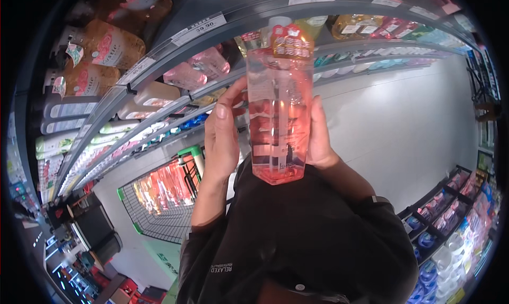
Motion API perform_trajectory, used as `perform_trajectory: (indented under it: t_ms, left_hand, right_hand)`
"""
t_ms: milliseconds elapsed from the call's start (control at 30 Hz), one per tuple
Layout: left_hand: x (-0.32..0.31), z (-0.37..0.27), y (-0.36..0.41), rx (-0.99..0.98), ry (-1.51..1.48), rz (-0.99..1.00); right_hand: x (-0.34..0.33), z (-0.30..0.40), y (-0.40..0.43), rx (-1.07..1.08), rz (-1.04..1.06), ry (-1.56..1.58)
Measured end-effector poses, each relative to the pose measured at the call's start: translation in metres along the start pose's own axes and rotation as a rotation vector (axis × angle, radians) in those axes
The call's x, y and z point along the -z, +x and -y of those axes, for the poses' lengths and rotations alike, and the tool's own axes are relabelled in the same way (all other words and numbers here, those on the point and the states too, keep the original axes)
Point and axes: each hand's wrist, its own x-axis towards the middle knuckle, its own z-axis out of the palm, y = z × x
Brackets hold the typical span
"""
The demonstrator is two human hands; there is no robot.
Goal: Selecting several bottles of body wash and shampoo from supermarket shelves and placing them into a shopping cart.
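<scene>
A clear, angular plastic bottle of pink liquid (280,141) is held up before my dark shirt. A red and gold tag (292,41) with writing hangs at its neck, below a pale cap (279,21). My left hand (223,139) is at the bottle's left side, its fingers reaching behind the upper part and its thumb standing off the plastic. On the opposite side, my right hand (321,139) presses against the lower half, with most of its fingers hidden behind the bottle.
Store shelves (159,61) curve across the left and top, carrying amber bottles (109,45) and pink bottles (199,67). A wire shopping cart (159,200) with a green-trimmed handle stands at lower left, holding orange-red packages. More goods fill a black rack (445,208) at right. Pale floor (397,117) lies between.
</scene>
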Motion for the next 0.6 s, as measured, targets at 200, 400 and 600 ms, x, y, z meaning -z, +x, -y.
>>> perform_trajectory:
  t_ms: [200, 400, 600]
  left_hand:
    - [0.032, 0.057, -0.042, 0.406, -0.260, -0.169]
    - [0.026, 0.084, -0.062, 0.515, -0.227, -0.297]
    - [-0.003, 0.084, -0.048, 0.537, -0.181, -0.220]
  right_hand:
    - [0.004, 0.020, 0.007, 0.033, -0.143, 0.001]
    - [0.036, 0.031, 0.010, -0.047, -0.243, -0.055]
    - [0.054, 0.033, 0.006, -0.028, -0.355, -0.110]
